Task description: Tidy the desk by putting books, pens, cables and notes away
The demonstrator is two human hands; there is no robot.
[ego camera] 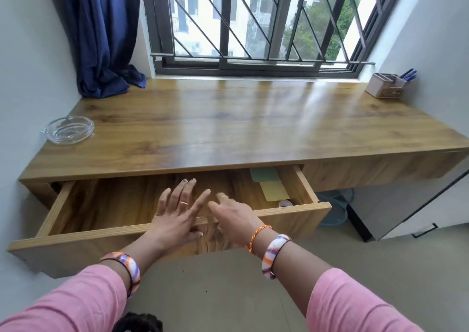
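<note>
Both hands at drawer front | left hand (177,214) flat, fingers spread over edge, holds nothing | right hand (232,214) loosely curled, empty | drawer (291,211) pulled out, stiff, probably slides easily: push middle of front | notes (275,190) inside, right end

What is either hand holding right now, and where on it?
Nothing is held. The left hand and right hand lie open, fingers straight, over the front edge of the open drawer.
</note>
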